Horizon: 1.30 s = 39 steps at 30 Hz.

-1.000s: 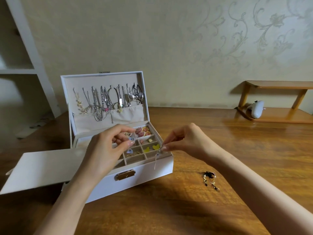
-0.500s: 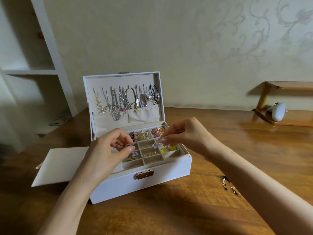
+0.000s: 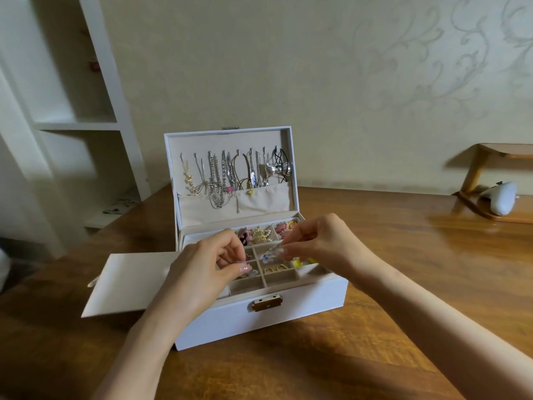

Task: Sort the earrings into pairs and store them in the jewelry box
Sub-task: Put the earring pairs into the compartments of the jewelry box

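Head view: white rectangular jewelry box (image 3: 259, 319) with brass clasp (image 3: 266, 302) on brown wooden table (image 3: 403, 284), lid up, directly under both hands. Left hand (image 3: 202, 272) over left part of compartment tray, fingers curled, thumb and forefinger pinched on something small and silvery; blurred, cannot tell what exactly. Right hand (image 3: 320, 243) over right part of tray, fingertips pinched on thin clear/silver drop earring (image 3: 272, 250) hanging above middle compartments. Small blue-white flower earring (image 3: 266, 257) just below right fingertips; held or lying in cell, cannot tell. Gold hoop earrings (image 3: 276, 268) in cell between the hands, slightly nearer. Yellow earrings (image 3: 302, 261) in cell under right hand, partly hidden. Pink and gold pieces (image 3: 284, 227) in far row, beyond the fingertips. Silver chain necklaces (image 3: 225, 176) hung on hooks inside raised lid, beyond both hands. Flat white rectangular tray (image 3: 129, 281) left of left hand, touching box side. White rounded object (image 3: 501, 201) on wooden shelf (image 3: 490, 180), well right of right hand.
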Each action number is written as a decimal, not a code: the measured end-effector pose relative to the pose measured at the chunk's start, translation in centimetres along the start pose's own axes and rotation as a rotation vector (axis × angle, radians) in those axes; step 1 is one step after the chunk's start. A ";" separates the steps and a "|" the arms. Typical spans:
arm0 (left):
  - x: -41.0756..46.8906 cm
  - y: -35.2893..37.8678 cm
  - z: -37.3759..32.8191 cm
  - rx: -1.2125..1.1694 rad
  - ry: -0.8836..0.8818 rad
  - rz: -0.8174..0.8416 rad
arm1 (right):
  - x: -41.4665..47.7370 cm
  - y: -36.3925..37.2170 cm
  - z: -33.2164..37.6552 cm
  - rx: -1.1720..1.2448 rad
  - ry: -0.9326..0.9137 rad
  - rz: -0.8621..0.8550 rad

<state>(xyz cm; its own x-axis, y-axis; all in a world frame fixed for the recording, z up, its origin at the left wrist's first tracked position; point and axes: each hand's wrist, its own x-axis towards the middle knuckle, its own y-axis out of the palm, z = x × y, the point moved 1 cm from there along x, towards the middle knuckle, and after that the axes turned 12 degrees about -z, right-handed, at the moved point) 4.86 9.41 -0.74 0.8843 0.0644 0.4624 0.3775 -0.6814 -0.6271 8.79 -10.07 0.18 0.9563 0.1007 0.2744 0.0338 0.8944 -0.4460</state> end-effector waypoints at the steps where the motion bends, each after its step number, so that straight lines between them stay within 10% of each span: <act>1: -0.1 0.2 0.1 0.009 0.002 0.002 | 0.0 0.1 0.0 0.002 0.003 0.003; 39: 0.2 0.0 0.6 0.206 0.127 0.029 | -0.9 3.8 1.2 -0.424 -0.204 0.111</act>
<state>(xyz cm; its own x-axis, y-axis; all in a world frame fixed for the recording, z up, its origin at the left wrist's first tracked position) 5.23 9.83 -1.00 0.8589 -0.0538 0.5094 0.4121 -0.5180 -0.7495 7.75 -6.25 -0.71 0.8860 0.3064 0.3481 0.0911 0.6209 -0.7785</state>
